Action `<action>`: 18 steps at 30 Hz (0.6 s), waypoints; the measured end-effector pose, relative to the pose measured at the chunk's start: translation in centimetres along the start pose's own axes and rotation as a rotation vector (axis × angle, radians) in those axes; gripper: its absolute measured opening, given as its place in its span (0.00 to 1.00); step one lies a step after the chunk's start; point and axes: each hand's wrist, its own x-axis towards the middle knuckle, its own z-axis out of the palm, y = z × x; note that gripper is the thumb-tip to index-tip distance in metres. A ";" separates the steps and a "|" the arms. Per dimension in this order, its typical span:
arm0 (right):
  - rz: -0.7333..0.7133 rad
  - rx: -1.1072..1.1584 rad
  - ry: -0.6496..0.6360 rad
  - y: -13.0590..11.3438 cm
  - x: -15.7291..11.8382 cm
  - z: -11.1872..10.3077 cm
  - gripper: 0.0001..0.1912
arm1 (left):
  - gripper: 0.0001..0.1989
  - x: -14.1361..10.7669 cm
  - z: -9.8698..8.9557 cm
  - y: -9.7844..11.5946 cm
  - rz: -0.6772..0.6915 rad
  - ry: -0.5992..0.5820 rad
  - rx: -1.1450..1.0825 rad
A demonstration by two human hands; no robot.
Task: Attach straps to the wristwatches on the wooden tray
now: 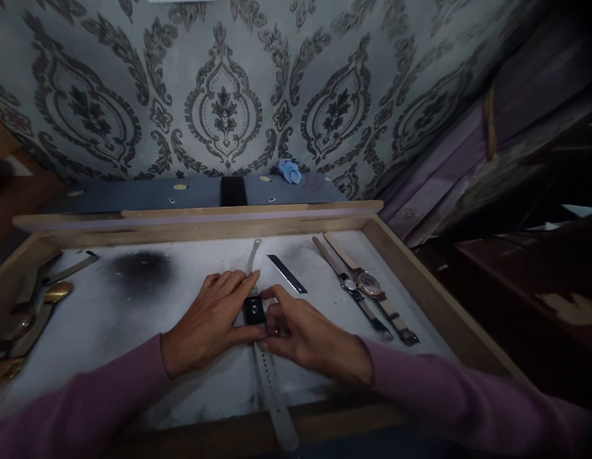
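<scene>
A smartwatch (pixel 254 310) with a black face and a pale perforated strap lies in the middle of a shallow wooden drawer, its strap running lengthwise and its lower end over the front edge. My left hand (pixel 214 319) holds it from the left, fingers near the upper strap joint and thumb along the bottom of the case. On the other side, my right hand (pixel 300 328) grips the case's right edge with bent fingers. Just beyond my right hand lies a dark flat blade-like strip (pixel 287 274).
Two wristwatches (pixel 369 284) lie slanted on the right of the drawer (pixel 420 280). Several more watches (pixel 35 312) are bunched at the far left. Behind the drawer, a dark phone-like object (pixel 233 191) and a crumpled blue cloth (pixel 290 171) rest on a blue surface.
</scene>
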 end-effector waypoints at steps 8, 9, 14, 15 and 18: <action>-0.007 -0.039 0.035 -0.7 -0.1 -1.3 0.28 | 0.44 -0.2 0.5 0.1 -0.012 0.011 0.029; -0.024 -0.014 0.073 -0.8 -0.2 -1.6 0.23 | 0.44 -0.1 0.5 0.0 -0.016 0.014 0.028; -0.015 0.234 0.154 -1.1 0.2 -2.4 0.10 | 0.45 0.1 0.5 -0.2 -0.026 0.010 0.021; 0.002 0.293 0.148 -1.1 0.3 -2.4 0.12 | 0.45 0.1 0.5 -0.3 -0.020 0.013 0.025; -0.012 0.304 0.159 -1.2 0.7 -2.5 0.15 | 0.46 0.2 0.5 -0.4 -0.005 0.020 0.052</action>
